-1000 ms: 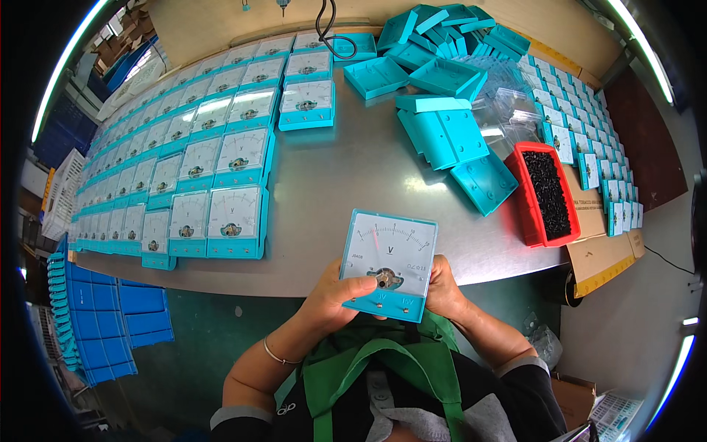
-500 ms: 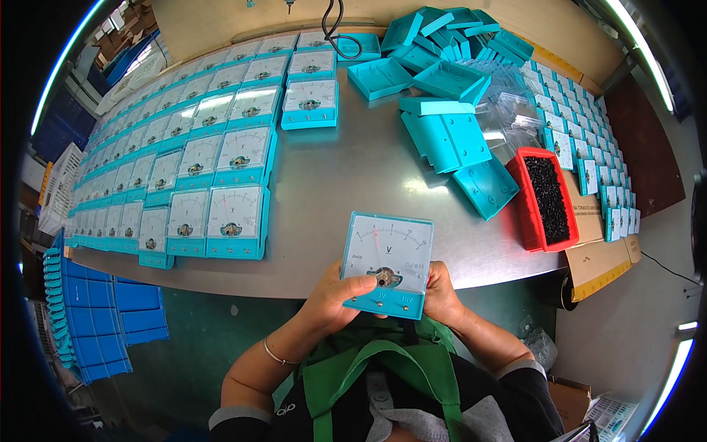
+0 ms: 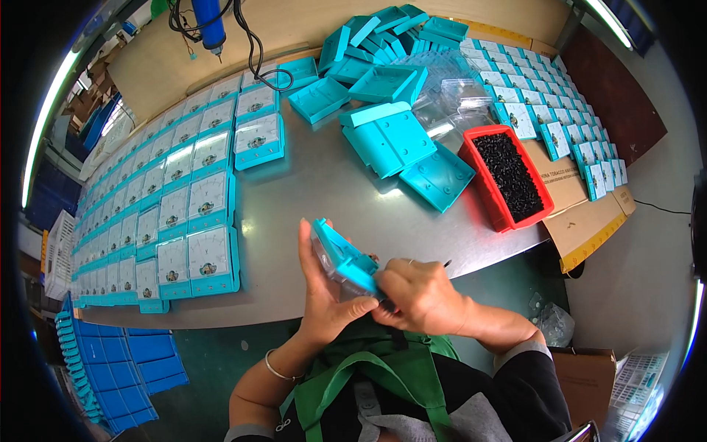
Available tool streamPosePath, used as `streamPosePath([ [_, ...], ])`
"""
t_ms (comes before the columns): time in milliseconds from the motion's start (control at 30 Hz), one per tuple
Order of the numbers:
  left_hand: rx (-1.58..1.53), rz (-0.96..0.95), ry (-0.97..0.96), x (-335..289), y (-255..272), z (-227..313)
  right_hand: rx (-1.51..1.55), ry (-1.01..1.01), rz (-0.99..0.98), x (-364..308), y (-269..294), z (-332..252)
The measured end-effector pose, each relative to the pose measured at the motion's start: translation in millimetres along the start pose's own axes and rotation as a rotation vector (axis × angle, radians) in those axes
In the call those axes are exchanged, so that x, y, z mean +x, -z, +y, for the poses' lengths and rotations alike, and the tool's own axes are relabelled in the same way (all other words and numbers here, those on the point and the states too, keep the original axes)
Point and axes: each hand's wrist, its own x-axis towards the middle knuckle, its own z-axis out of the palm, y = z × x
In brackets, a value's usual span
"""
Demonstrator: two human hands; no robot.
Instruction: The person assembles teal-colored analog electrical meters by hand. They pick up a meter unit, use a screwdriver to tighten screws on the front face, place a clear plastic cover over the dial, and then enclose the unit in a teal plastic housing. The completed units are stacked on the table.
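Observation:
My left hand (image 3: 324,295) holds a teal voltmeter (image 3: 345,258) with a clear front cover, fingers along its left side and thumb at its near end. The meter is tilted in the air over the table's near edge, its hollow teal back part turned toward my right hand. My right hand (image 3: 423,295) is closed at the near right end of the meter. A dark bit shows below its fingers and a small black tip (image 3: 447,263) beyond its knuckles; what it holds is mostly hidden.
Rows of finished-looking meters (image 3: 210,254) cover the table's left side, with more meters (image 3: 519,120) on cardboard at right. Teal cases (image 3: 390,140) and clear covers (image 3: 464,96) are piled behind a red bin (image 3: 508,221) of small black parts. A blue power driver (image 3: 210,26) hangs at back.
The voltmeter has been turned from facing me to tilted on its side, its back showing. My right hand has moved from its right edge to a closed grip at its near end. The view has shifted.

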Motion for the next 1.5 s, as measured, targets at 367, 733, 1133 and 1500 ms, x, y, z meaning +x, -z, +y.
streamPosePath([
  [367, -0.236, 0.126, 0.329, -8.6, 30.9, 11.0, -0.447, -0.349, 0.174, -21.5, 13.9, 103.0],
  [733, -0.157, 0.186, 0.242, -14.1, 51.5, 18.2, 0.696, -0.924, 0.066, -13.3, 11.0, 70.4],
  [1133, -0.150, 0.172, 0.280, -11.5, 65.3, 23.6, -0.094, -0.259, -0.232, 29.1, -25.7, 42.7],
  [1500, -0.180, 0.090, 0.260, -3.1, 28.4, 8.8, 1.055, -0.561, -0.117, -2.9, -35.8, 28.7],
])
